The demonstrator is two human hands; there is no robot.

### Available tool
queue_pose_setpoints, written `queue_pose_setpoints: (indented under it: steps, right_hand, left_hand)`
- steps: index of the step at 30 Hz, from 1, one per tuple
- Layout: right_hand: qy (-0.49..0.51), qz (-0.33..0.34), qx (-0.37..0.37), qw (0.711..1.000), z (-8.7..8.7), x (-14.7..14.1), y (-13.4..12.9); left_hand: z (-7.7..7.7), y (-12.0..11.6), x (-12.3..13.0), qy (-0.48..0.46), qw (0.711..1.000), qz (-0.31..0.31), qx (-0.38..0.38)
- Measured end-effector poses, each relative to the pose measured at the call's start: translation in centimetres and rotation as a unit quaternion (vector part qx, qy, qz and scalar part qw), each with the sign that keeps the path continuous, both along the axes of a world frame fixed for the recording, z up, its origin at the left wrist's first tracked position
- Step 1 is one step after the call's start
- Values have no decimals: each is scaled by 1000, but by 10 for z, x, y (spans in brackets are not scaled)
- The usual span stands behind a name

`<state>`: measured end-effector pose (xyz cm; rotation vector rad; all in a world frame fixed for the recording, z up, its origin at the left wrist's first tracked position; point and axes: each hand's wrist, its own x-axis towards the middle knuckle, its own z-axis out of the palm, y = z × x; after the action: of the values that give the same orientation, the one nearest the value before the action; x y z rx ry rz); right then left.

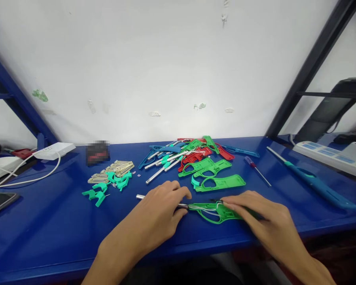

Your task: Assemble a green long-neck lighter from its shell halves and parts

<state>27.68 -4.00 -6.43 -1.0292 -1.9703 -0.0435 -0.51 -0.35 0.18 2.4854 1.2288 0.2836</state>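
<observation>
A green plastic handle shell (222,215) lies near the table's front edge, its open inside facing up, with a white wire running through it. A metal tube (140,196) extends left from the shell. My left hand (166,206) has its thumb and fingers closed round the tube, close to where it meets the shell. At the shell's right part, my right hand (259,211) pinches a small dark piece or the wire with its fingertips; the fingers hide the detail. Behind the shell lie more green handle halves (222,182) and a small teal piece (195,182).
Farther back is a pile of red, green and blue shells with metal tubes (156,175). Teal parts (99,194) and beige pieces (123,168) lie left. A screwdriver (250,162), blue lighter (323,188) and power strip (332,158) are right; a phone (1,202) is far left.
</observation>
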Motion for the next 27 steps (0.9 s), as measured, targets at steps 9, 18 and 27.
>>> queue_pose_setpoints:
  steps: [9, 18, 27]
  right_hand:
    - [40, -6, -34, 999, -2, -3, 1]
    - [97, -51, -94, 989, 3, -1, -1]
    - [144, -113, -149, 972, 7, 0, -4]
  left_hand:
    - [-2, 8, -6, 24, 1000, 8, 5]
    - [1, 3, -4, 4, 1000, -7, 10]
    - [4, 1, 5, -14, 1000, -15, 8]
